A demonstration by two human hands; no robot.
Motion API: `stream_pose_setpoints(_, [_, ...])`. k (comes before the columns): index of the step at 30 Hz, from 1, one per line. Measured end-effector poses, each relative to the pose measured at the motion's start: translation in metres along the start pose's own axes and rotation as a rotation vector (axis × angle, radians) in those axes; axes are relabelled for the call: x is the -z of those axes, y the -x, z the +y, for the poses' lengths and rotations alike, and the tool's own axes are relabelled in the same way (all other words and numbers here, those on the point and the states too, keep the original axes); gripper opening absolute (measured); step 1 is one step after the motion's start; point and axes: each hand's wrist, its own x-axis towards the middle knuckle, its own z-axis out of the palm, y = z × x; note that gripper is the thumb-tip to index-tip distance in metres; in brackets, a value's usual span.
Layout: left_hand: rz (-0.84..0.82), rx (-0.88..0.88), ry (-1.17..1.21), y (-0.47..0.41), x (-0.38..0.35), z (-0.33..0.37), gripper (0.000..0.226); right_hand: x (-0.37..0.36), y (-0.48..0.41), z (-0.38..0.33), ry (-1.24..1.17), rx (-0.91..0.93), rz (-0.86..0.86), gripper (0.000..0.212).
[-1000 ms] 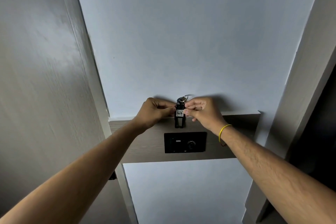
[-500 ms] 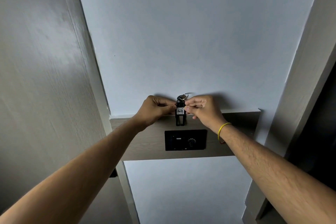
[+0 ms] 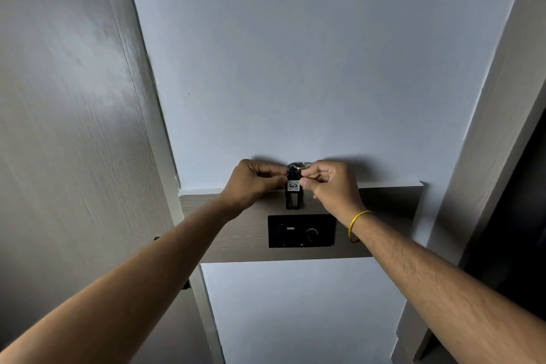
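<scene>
Head view. Looking up along a pale wall [image 3: 295, 68] to a wood panel [image 3: 230, 233] with a black switch plate [image 3: 301, 230] set in it. Holding a black fob [image 3: 293, 194] upright in front of the panel's top edge, just above the plate and apart from it. Pinching it from both sides: left hand [image 3: 254, 183] with fingers curled onto the fob's left edge, right hand [image 3: 331, 183] with thumb and forefinger closed at its upper right, by the metal ring [image 3: 302, 164] on top. Reading "407" on a small white label [image 3: 293, 185] on its face. Wearing a yellow band [image 3: 359, 223] on the right wrist. Cannot tell about contact with the wall behind, or about any hook there.

Judging by looks: light, stiff plastic, smooth enough to slip from a loose pinch. Unlikely to break from a drop, apart perhaps from the thin open frame at the bottom. Best gripped by the flat sides of the upper body, near the label, not by the ring, too free to swing and twist there. Needs only light pressure.
</scene>
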Motion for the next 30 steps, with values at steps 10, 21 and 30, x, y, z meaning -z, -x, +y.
stream_pose_setpoints(10, [0.294, -0.066, -0.171, 0.027, -0.029, 0.002, 0.025, -0.013, 0.028, 0.008, 0.071, 0.109, 0.206, 0.016])
stream_pose_setpoints(21, [0.358, 0.014, -0.261, 0.050, -0.037, -0.004, 0.018, -0.024, 0.046, 0.018, 0.115, 0.153, 0.194, 0.011])
stream_pose_setpoints(30, [0.384, 0.033, -0.318, 0.058, -0.039, -0.017, 0.017, -0.031, 0.058, 0.029, 0.110, 0.144, 0.179, 0.012])
